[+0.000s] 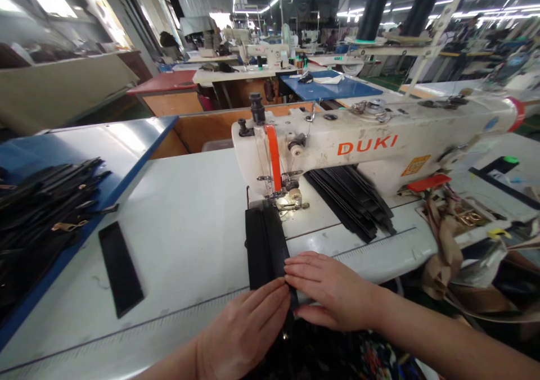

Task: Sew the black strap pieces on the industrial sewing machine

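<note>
A black fabric piece (pixel 266 239) lies under the presser foot of the white sewing machine (pixel 320 144) and runs toward me over the table's front edge. My left hand (pixel 248 324) is closed over its near end, the fingers together and the thumb hidden. From the right, my right hand (pixel 324 290) holds the same end, its fingers on top and its thumb lower down. The fingertips of both hands nearly meet on the fabric. The machine's lamp lights the needle area (pixel 289 200). A stack of black strips (pixel 352 200) rests under the machine arm.
One loose black rectangular piece (pixel 121 268) lies on the white table (pixel 181 217) at left. Black zippered pieces (pixel 50 217) are heaped on a blue surface (pixel 139 138). Tan straps (pixel 441 245) hang at right beside a tray with metal buckles (pixel 470 218). Other sewing stations stand behind.
</note>
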`<state>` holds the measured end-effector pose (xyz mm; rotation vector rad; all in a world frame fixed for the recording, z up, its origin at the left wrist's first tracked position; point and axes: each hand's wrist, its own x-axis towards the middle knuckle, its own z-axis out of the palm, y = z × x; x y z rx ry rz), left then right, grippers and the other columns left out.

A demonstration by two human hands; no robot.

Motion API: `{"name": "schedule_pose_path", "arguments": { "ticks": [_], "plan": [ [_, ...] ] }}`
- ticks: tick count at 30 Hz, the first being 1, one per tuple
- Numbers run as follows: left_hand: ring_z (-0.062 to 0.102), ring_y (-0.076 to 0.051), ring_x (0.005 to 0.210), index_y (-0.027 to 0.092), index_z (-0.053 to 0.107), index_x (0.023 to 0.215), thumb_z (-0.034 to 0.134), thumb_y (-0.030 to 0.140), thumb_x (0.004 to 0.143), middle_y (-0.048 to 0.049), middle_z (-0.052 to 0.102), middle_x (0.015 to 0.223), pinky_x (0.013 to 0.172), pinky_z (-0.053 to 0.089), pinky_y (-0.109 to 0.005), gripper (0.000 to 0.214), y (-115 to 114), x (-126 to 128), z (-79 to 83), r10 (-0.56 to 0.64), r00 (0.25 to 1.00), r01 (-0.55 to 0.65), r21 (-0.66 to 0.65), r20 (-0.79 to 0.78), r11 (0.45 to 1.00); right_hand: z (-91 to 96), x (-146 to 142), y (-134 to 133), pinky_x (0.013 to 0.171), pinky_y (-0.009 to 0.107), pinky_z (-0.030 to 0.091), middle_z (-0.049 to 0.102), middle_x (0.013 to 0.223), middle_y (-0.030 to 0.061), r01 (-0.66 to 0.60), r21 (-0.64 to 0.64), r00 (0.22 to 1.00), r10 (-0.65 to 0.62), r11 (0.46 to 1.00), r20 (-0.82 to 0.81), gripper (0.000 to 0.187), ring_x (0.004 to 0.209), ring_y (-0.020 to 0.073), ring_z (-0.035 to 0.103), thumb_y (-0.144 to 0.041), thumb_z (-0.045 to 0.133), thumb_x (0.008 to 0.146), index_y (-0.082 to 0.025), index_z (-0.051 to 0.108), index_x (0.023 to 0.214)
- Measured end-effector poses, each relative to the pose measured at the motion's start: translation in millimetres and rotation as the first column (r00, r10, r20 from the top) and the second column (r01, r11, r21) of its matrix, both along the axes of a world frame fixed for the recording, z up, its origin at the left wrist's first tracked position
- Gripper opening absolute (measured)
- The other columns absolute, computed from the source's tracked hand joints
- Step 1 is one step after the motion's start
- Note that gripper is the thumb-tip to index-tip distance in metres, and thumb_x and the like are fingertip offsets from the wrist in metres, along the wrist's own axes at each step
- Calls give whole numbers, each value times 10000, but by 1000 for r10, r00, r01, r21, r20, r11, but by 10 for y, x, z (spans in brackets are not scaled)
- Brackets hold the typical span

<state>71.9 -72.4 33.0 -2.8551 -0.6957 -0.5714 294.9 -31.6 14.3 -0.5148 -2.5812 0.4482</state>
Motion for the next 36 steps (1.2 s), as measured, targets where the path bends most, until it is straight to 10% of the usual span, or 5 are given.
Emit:
{"name": "schedule_pose_path", "arguments": {
  "ticks": [36],
  "plan": [
    [458, -229, 1285, 71, 585, 1222, 345, 91, 953, -118, 611, 1265, 986, 483, -279, 361, -84, -152, -201, -5, 997, 1, -49, -71, 999, -49, 131, -103, 944, 380, 463, 619, 1015, 146, 48, 21, 994, -46, 999, -95, 277, 1031, 228, 532, -109, 446, 846, -101, 572, 1092]
  ]
}}
